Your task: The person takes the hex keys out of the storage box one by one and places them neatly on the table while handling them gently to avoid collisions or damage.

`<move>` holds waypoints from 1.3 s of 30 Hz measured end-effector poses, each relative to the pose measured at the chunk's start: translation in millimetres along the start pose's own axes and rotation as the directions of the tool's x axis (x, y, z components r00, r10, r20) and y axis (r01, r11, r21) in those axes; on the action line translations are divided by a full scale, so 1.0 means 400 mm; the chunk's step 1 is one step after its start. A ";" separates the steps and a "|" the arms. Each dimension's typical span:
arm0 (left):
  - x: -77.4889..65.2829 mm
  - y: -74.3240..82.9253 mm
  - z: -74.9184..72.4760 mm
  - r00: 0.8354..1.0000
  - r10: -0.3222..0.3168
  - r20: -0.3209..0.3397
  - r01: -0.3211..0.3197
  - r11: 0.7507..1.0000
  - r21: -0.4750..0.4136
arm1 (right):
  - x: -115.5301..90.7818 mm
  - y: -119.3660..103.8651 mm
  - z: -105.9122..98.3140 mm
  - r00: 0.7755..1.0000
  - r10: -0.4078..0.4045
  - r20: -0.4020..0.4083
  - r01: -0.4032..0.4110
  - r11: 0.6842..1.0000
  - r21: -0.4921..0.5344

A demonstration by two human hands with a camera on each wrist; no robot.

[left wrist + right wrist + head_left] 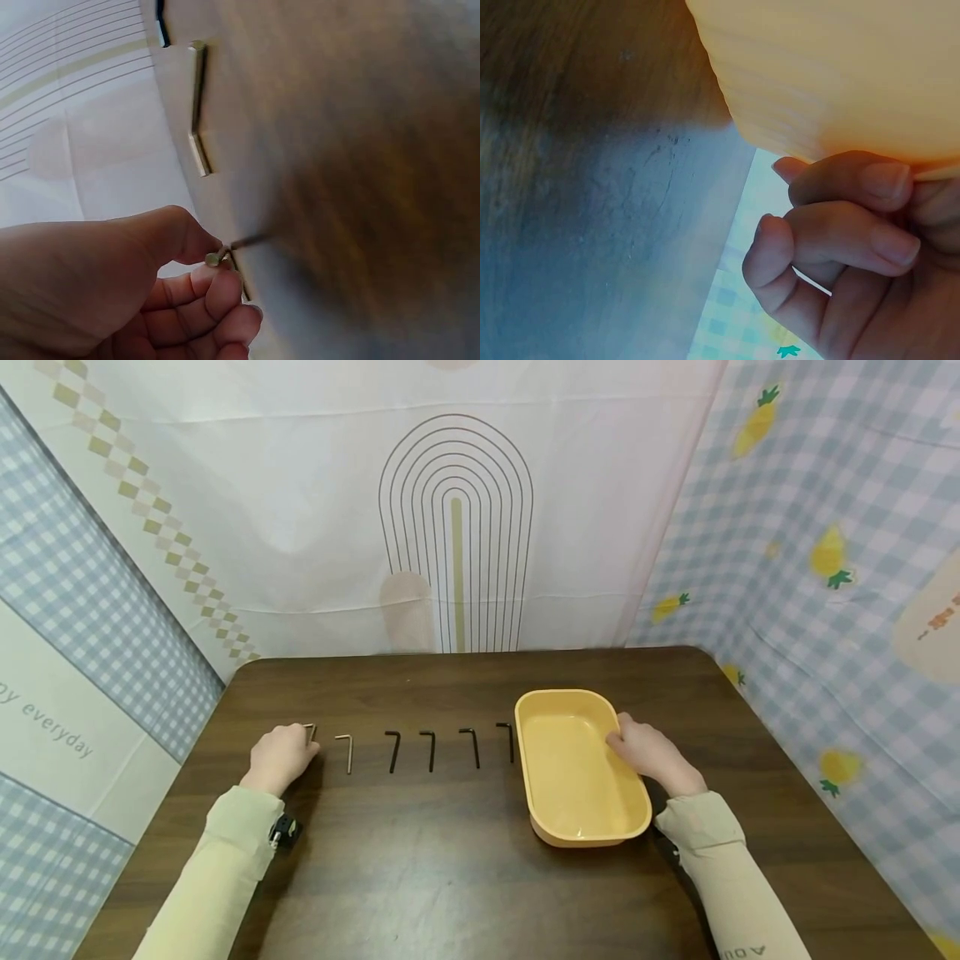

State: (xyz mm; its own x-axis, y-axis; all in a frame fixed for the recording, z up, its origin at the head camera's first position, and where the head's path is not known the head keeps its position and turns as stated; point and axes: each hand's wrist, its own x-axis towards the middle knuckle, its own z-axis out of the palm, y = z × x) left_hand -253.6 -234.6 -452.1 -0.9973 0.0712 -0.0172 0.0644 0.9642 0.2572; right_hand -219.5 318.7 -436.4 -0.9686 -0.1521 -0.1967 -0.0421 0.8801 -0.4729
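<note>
At the left of the table, my left hand (279,758) pinches a brass-coloured hex key (217,257) between thumb and fingers. Beside it lies a second brass-coloured hex key (348,753), its short arm pointing left. On the right, my right hand (651,753) grips the right rim of a yellow rectangular tray (581,768). In the right wrist view, the curled fingers (855,236) show against the tray's outer wall (780,90), while the thumb is hidden there.
Several black hex keys (431,752) lie in a row on the dark wooden table (420,877), between the second brass one and the tray. A patterned cloth (315,527) hangs behind the table's back edge, and checked cloth (847,635) hangs along the right side.
</note>
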 end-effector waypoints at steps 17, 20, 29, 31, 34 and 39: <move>-0.004 0.020 0.009 1.000 -0.005 0.005 0.005 0.995 0.101 | 0.009 0.009 -0.003 0.999 -0.032 0.002 0.032 0.999 0.015; -0.005 0.025 0.005 1.000 -0.017 0.019 0.015 0.995 0.103 | 0.011 0.013 -0.001 0.999 -0.030 0.018 0.029 0.999 0.043; -0.003 0.025 0.008 0.999 -0.041 0.026 0.039 0.996 0.077 | 0.009 0.018 -0.010 0.999 -0.039 0.026 0.037 0.997 0.064; -0.001 0.024 0.008 0.998 -0.049 0.034 0.047 0.997 0.068 | 0.007 0.020 -0.012 0.999 -0.045 0.028 0.043 0.997 0.070; 0.001 0.022 0.007 0.998 -0.052 0.039 0.050 0.997 0.058 | 0.008 0.023 -0.015 0.999 -0.035 0.030 0.032 0.997 0.077; 0.004 0.016 0.008 0.998 -0.046 0.040 0.044 0.998 0.048 | 0.012 0.026 -0.017 0.999 -0.014 0.031 0.012 0.998 0.064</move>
State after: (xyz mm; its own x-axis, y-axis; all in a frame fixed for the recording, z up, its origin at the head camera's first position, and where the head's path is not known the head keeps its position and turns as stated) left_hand -254.7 -227.4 -453.7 -0.9971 0.0365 -0.0675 0.0216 0.9776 0.2091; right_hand -226.3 330.1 -436.6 -0.9598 -0.1784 -0.2167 -0.0380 0.8474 -0.5295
